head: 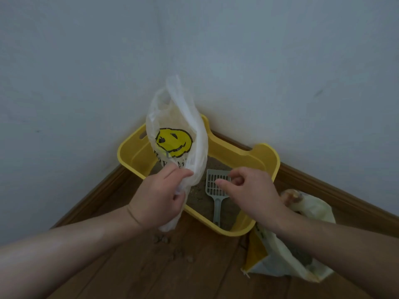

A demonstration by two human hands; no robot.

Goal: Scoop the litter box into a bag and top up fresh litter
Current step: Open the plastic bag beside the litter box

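Note:
A yellow litter box [267,156] sits in the room's corner with grey-brown litter [198,197] inside. A grey slotted scoop [216,188] lies in the litter, its handle pointing toward me. My left hand [157,197] grips a thin white plastic bag [179,134] printed with a yellow smiley face; the bag stands up above the box's left part. My right hand [250,188] hovers over the scoop's head with fingers loosely curled, holding nothing.
A litter sack [287,255], white and yellow, lies open on the wooden floor [151,272] right of the box, partly under my right forearm. A few litter clumps [172,249] lie scattered on the floor in front. Walls close in behind.

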